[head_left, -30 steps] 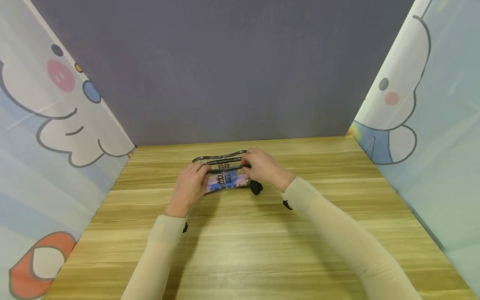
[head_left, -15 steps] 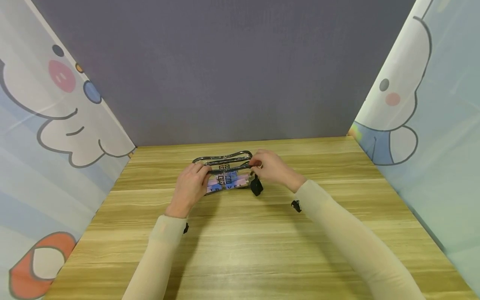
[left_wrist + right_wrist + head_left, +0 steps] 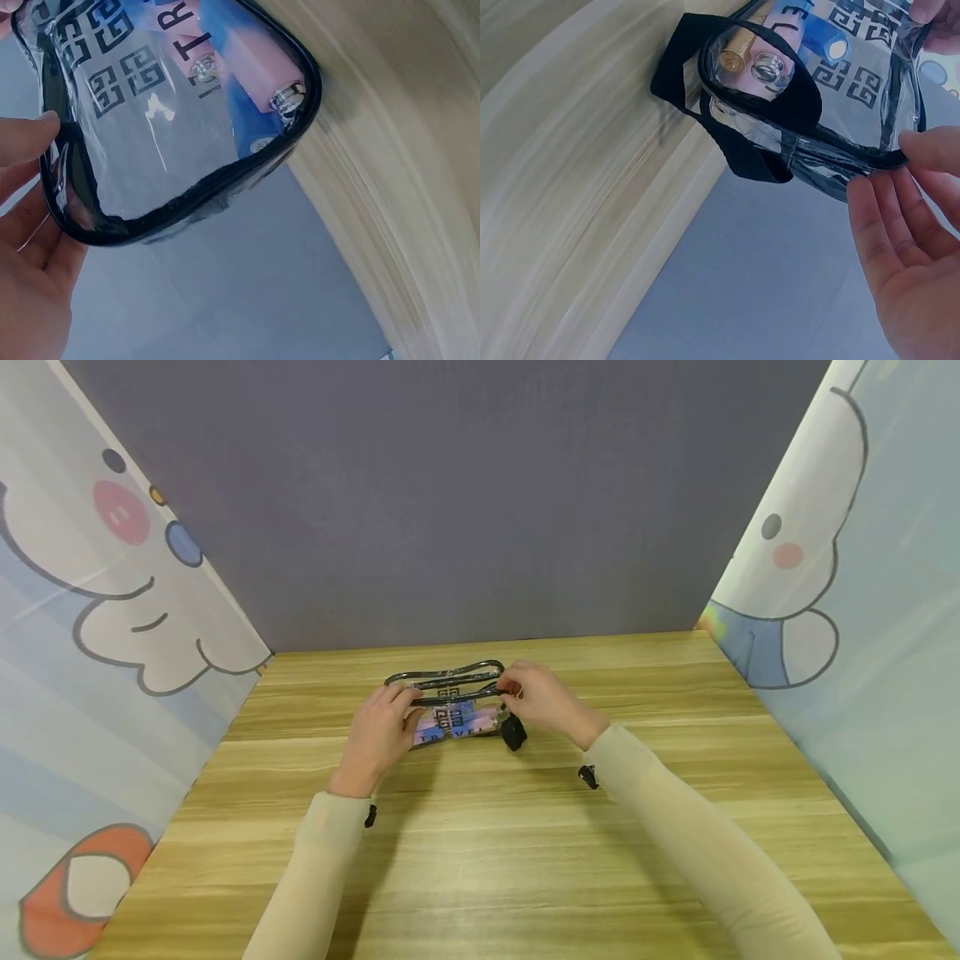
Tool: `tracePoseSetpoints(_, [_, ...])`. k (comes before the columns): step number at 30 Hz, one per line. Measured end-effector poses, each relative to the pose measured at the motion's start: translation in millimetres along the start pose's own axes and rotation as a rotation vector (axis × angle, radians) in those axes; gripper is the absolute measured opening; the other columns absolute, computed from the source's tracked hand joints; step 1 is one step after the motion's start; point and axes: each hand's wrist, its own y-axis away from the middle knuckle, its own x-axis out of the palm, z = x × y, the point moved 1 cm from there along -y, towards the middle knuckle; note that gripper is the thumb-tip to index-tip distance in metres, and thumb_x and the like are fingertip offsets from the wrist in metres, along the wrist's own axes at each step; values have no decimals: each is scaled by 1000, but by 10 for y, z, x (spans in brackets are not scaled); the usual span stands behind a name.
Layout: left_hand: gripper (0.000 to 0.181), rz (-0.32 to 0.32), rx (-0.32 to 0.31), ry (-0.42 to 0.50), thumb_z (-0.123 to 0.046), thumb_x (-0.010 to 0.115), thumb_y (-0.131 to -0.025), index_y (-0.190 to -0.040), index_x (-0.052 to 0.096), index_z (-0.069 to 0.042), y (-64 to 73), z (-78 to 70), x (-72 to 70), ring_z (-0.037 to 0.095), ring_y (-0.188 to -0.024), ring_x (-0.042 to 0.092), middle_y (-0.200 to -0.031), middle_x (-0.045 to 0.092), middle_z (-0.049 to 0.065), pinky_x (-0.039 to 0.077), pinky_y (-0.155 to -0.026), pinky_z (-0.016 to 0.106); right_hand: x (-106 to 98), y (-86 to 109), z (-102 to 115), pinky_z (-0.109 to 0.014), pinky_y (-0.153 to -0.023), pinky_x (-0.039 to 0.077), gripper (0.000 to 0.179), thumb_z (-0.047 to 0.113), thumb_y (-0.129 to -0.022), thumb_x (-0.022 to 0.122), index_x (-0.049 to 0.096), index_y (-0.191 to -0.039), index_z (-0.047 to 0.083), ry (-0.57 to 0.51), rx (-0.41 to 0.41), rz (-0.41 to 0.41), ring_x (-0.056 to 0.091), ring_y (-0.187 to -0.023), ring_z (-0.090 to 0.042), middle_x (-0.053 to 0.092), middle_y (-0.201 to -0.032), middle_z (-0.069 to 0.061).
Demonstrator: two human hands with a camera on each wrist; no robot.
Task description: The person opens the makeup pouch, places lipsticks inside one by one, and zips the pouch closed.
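Note:
A clear plastic travel pouch (image 3: 461,723) with black piping and dark square-patterned print stands near the table's back. My left hand (image 3: 375,735) pinches its upper left corner, thumb on the front piping in the left wrist view. With thumb and fingers my right hand (image 3: 542,697) pinches the upper right corner, as the right wrist view shows. Through the clear wall (image 3: 150,161) show pink and blue items with silver tops (image 3: 289,99), plus a gold-coloured cylinder (image 3: 736,56). A black webbing strap (image 3: 742,154) loops off the pouch's right side.
The wood-grain table (image 3: 480,860) runs back to a grey panel (image 3: 480,510). Cartoon-printed curtains hang on the left (image 3: 45,710) and right (image 3: 900,710).
My right hand has slid right along the pouch's top edge to its right corner, uncovering more of the black rim. My left hand has stayed at the left corner.

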Motion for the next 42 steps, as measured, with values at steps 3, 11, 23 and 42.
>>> tracePoseSetpoints(3, [26,-23,-55,63,-4,78,-89,-114,70,2,26,9,-23,32,-91,62,-107,67,15,56,-76,45,13,0,6,-34,-79,56,12,8,-96,69,72,-108,3,-1,13,-7,62,-89,-19,64,-100,-5])
tracePoseSetpoints(11, [21,-192,-138,195,0,71,-93,-113,70,5,164,107,-36,40,-104,60,-112,64,20,53,-87,53,43,-20,24,-34,-77,55,12,6,-96,67,70,-108,3,-6,25,12,60,-88,-19,63,-100,-6])
tracePoseSetpoints(23, [12,-228,-406,409,9,62,-93,-102,70,8,305,377,-66,31,-88,63,-98,68,20,50,-80,28,41,-68,127,-36,-81,53,17,4,-96,64,71,-112,1,123,-55,3,57,-92,-21,63,-104,-8])
tracePoseSetpoints(42, [19,80,-748,527,-6,58,-101,-111,70,4,351,584,70,24,-89,63,-101,70,19,50,-74,26,183,-417,709,-32,-83,55,22,12,-100,61,72,-119,9,259,-124,122,61,-104,-21,66,-113,-4])
